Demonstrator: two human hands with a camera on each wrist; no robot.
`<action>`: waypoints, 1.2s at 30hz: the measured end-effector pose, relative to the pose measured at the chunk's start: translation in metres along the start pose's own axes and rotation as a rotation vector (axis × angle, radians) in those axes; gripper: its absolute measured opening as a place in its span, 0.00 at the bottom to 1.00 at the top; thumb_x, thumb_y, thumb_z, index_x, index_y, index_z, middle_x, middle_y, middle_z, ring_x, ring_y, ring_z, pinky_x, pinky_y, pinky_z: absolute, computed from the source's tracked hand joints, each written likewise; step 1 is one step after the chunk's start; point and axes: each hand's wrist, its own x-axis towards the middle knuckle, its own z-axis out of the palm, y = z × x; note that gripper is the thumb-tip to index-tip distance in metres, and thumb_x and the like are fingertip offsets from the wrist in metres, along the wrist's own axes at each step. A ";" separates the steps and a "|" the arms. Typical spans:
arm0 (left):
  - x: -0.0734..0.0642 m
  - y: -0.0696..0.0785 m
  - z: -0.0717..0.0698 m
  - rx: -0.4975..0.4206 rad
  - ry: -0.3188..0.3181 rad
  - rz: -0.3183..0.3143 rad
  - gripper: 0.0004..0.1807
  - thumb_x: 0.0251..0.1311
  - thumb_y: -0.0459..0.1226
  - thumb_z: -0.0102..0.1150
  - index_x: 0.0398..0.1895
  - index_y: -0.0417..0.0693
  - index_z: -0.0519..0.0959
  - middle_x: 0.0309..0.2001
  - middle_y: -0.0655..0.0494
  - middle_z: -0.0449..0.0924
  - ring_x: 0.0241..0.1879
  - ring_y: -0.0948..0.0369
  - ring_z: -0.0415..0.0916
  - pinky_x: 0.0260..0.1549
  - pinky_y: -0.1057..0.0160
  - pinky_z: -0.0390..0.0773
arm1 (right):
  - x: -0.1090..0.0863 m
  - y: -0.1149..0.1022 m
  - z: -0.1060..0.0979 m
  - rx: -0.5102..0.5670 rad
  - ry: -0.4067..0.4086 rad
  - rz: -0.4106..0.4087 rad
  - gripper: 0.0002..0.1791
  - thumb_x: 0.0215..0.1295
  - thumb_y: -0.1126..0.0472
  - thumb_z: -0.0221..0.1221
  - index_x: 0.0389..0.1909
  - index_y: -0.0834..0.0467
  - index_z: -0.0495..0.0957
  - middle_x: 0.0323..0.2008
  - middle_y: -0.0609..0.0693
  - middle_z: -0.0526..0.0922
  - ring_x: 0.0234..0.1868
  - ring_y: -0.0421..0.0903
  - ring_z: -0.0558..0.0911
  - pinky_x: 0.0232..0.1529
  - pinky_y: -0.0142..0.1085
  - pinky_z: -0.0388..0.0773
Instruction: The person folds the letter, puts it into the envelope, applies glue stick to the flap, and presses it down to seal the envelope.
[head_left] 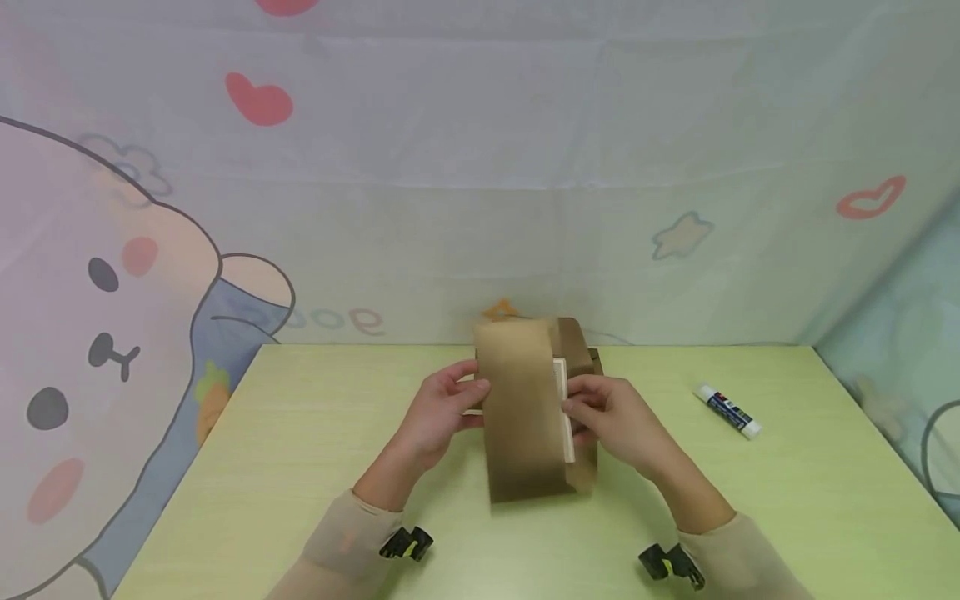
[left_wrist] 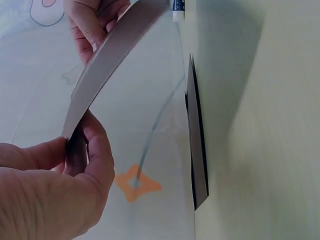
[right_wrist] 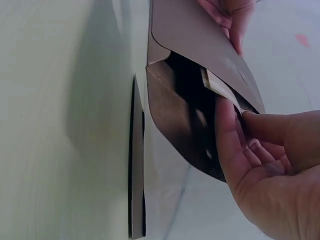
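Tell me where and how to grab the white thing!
Probably pinch the white thing by its long edge, coming from the person's right, as the right hand does: only that strip sticks out of the brown envelope; the rest seems hidden inside.

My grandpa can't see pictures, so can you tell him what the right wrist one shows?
A right hand pinches a pale papery item in the open end of a brown packet. The left hand, partly in view, holds the packet too. Nearby, a flat brown thing lies on the pale table.
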 end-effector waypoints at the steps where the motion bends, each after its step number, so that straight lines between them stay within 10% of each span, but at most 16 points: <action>1: 0.000 0.000 0.000 0.003 -0.003 -0.001 0.22 0.76 0.28 0.58 0.70 0.32 0.72 0.37 0.57 0.85 0.36 0.63 0.82 0.36 0.61 0.86 | 0.000 0.000 0.001 0.009 0.000 0.005 0.10 0.78 0.70 0.58 0.54 0.71 0.79 0.41 0.59 0.88 0.36 0.49 0.87 0.36 0.41 0.88; 15: -0.002 0.004 -0.005 0.026 -0.124 0.046 0.29 0.72 0.23 0.60 0.75 0.36 0.71 0.44 0.51 0.87 0.39 0.59 0.87 0.44 0.50 0.89 | -0.001 -0.005 -0.004 0.062 0.075 0.011 0.14 0.78 0.70 0.59 0.61 0.66 0.79 0.45 0.60 0.89 0.38 0.53 0.88 0.38 0.44 0.89; 36: -0.006 0.006 0.000 0.056 -0.065 0.070 0.28 0.70 0.22 0.62 0.73 0.37 0.72 0.39 0.53 0.85 0.36 0.59 0.85 0.41 0.50 0.89 | -0.002 -0.005 -0.008 0.073 0.050 -0.001 0.17 0.75 0.71 0.61 0.61 0.73 0.78 0.45 0.62 0.86 0.39 0.51 0.89 0.41 0.44 0.89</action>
